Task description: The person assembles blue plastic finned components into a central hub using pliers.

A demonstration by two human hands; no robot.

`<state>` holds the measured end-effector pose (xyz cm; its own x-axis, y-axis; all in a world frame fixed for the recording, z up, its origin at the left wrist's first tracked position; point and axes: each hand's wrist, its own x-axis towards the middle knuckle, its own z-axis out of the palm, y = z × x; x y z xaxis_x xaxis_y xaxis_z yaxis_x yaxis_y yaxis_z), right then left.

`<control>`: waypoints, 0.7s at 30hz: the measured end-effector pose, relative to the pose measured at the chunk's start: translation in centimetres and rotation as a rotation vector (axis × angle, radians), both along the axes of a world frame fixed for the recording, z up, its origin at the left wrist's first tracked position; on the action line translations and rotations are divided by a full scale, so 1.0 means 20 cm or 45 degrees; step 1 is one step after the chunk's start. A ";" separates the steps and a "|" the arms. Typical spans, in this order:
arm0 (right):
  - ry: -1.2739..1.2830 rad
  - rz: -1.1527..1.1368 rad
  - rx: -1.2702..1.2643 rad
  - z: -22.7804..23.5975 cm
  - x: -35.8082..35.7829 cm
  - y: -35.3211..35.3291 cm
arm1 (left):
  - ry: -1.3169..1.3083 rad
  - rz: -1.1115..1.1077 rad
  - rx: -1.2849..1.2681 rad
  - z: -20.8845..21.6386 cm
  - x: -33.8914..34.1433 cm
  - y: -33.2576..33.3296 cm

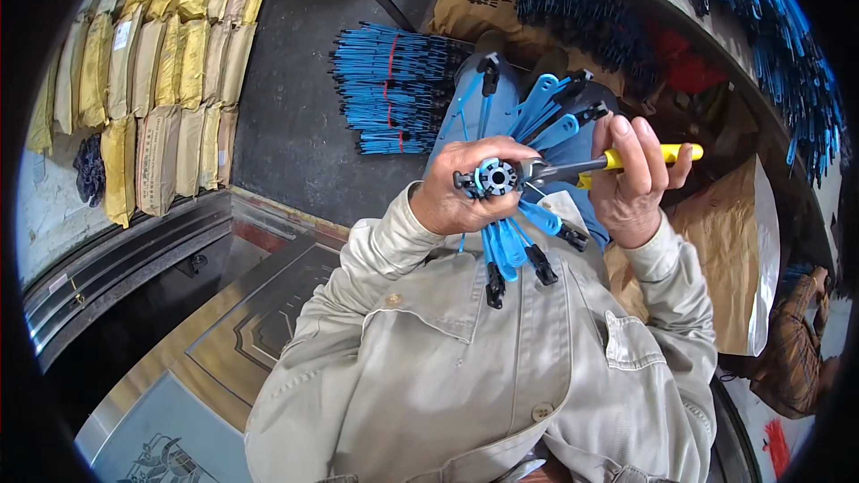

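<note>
My left hand [440, 186] is closed around a bunch of blue plastic strips with black ends [510, 246], which fan out above and below the fingers. At the bunch's middle sits a round, notched black hub [497, 177], facing up. My right hand [637, 181] grips yellow-handled pliers [573, 167], its fingers wrapped over the handles. The pliers' jaws lie against the right side of the hub, beside my left thumb. Whether the jaws are closed on a strip I cannot make out.
Red-banded bundles of blue strips [394, 89] lie beyond my left hand. More blue strips [778, 45] hang over an edge at the upper right. Brown paper sacking [725, 250] stands right of me. Stacked sacks [161, 72] line the far left. Another person's sleeve [792, 349] shows at right.
</note>
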<state>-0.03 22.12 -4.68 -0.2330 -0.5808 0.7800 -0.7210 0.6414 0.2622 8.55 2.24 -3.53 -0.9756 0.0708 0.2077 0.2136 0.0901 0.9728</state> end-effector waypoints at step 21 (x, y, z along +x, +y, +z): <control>-2.402 0.722 0.862 0.52 -0.20 0.18 | 0.069 -0.204 -0.128 0.07 -0.02 -0.01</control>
